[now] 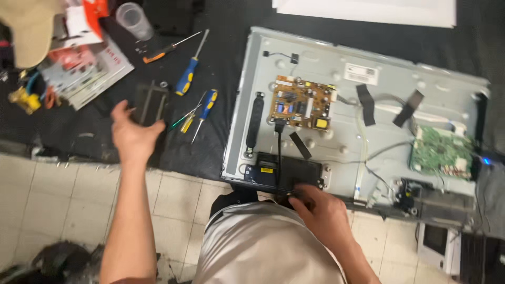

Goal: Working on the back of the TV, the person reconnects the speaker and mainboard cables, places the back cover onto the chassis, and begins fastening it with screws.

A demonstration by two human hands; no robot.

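A flat-screen panel's grey metal back (pixel 336 68) lies open on a black mat. It carries a yellow-brown circuit board (pixel 302 102), a green circuit board (pixel 439 152) at the right, and a black rectangular module (pixel 286 171) on its near edge. My right hand (pixel 321 210) rests on the near edge by that module, fingers curled against it. My left hand (pixel 131 134) hovers, blurred, over a dark flat rectangular part (pixel 151 102) on the mat, fingers spread; whether it touches the part is unclear.
Blue-and-yellow screwdrivers (pixel 189 73), an orange-handled one (pixel 163 52) and small green drivers (pixel 184 120) lie left of the panel. A clear plastic cup (pixel 134 20), papers (pixel 87 66), a yellow plug (pixel 23 99) and white boards (pixel 368 10) sit around. Tiled floor (pixel 58 205) lies below the mat.
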